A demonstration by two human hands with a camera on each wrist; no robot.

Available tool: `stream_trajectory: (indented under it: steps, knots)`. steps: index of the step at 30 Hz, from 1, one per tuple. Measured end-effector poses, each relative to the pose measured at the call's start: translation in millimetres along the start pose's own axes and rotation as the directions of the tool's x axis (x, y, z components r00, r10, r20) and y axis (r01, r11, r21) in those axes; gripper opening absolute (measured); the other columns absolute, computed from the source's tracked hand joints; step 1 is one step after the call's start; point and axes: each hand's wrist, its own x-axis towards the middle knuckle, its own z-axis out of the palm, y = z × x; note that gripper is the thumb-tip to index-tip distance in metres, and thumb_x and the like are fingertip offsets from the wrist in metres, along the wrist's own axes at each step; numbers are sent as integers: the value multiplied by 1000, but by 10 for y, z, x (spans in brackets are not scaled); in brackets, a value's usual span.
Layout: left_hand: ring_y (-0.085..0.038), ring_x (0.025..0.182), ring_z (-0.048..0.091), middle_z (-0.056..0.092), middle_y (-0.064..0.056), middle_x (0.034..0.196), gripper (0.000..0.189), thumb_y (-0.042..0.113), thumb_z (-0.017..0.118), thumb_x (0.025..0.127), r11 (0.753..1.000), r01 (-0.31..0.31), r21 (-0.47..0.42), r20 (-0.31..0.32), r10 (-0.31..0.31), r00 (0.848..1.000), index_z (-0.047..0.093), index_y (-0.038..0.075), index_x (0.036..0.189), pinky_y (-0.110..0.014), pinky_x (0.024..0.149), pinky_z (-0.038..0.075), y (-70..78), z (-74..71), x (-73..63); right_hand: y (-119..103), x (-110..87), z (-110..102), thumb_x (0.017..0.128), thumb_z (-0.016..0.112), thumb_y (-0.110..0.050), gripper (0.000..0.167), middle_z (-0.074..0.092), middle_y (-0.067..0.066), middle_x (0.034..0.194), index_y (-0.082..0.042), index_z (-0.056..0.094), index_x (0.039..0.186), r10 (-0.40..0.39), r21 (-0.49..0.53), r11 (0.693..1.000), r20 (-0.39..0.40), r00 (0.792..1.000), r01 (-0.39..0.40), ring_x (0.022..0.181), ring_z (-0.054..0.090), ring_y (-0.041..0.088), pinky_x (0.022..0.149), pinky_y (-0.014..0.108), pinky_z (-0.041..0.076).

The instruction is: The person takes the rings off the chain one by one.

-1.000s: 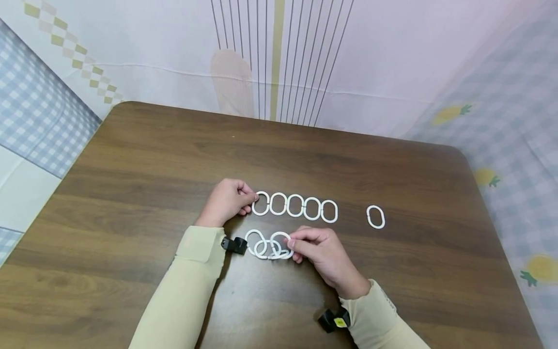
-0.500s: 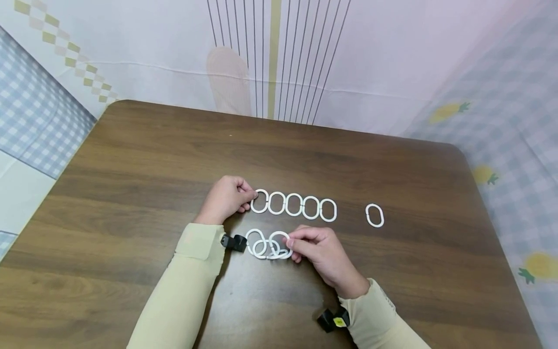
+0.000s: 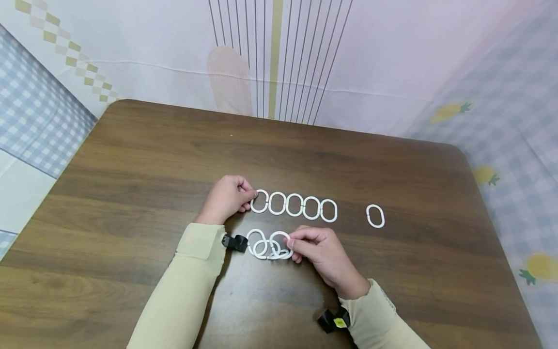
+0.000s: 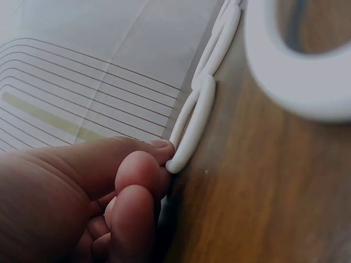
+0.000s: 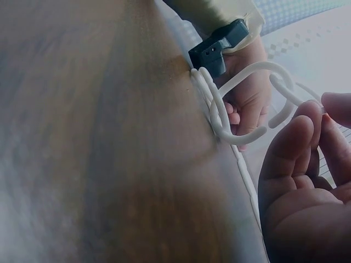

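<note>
Head view: a row of five white rings (image 3: 294,215) lies flat on the brown bench (image 3: 144,160), long sides side by side, touching or nearly so. Left hand (image 3: 228,198): thumb and finger together, clamped lightly on the left edge of the leftmost ring (image 3: 259,212); the left wrist view agrees, with fingertips at that ring's end. Judgement: pinching the outermost edge probably steadies the line and leaves the other four uncovered. Nearer, the right hand (image 3: 320,249) pinches the right side of the held ring (image 3: 280,233), part of a tangle of linked rings (image 3: 264,240); exact count uncertain because they overlap. Right wrist view: the held ring is raised off the bench, and one link shows a clear gap between its ends. Likely reason for gripping a single link: the rest follow it, and their crossings are left visible for sorting out. To the right, well apart from the row, one loose ring (image 3: 383,217) lies flat with a small split on its left side; neither hand touches it. Its distance from the row presumably separates it from the lined-up set, though the purpose cannot be confirmed.
</note>
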Motion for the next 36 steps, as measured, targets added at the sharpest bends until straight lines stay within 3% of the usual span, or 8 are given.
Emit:
stream_trajectory:
  steps: [22, 36]
  knots:
    - [-10, 55, 61, 68, -3, 73, 10, 13, 73, 91, 1000, -19, -17, -1, 19, 1000, 70, 5, 86, -24, 55, 54, -24, 3, -14, 8, -3, 1, 90, 67, 4, 21, 64, 16, 84, 23, 64, 98, -16, 8, 1000, -4, 1000, 16, 63, 58, 11, 59, 21, 51]
    - [-10, 56, 62, 68, -3, 69, 12, 13, 75, 91, 980, -58, -191, -8, 57, 998, 70, 2, 90, -22, 56, 54, -159, -26, -47, -27, -19, 0, 90, 68, 4, 20, 63, 8, 78, 22, 64, 98, -34, -12, 999, -32, 999, 34, 62, 59, 11, 59, 22, 51]
